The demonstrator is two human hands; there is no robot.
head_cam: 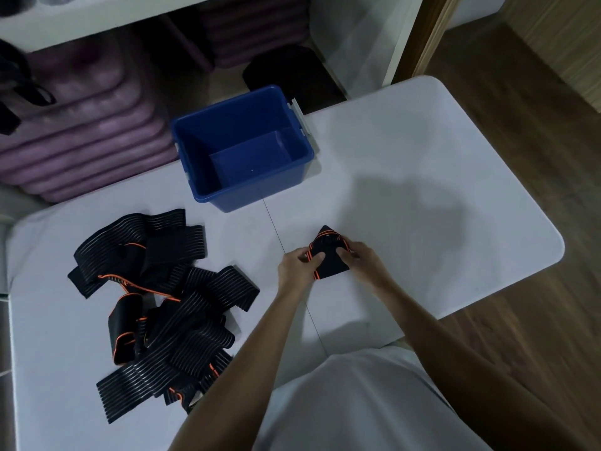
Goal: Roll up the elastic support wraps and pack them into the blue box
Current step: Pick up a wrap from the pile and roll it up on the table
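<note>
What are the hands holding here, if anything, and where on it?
Both hold one rolled-up wrap on the table: left hand at its left edge, right hand at its right edge.

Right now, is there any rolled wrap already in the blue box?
No, the blue box shows only its bare floor, and the one rolled wrap sits on the table between both hands.

Black, orange, blue and white on the table

The rolled wrap [327, 255] is black with orange edging; the loose wraps [162, 307] are black with thin pale stripes and orange trim. The blue box [242, 148] has pale grey latches [297, 113]. The table [422, 177] is white, the floor [536, 131] brown wood-grain, the stacked mats [84, 125] purple.
</note>
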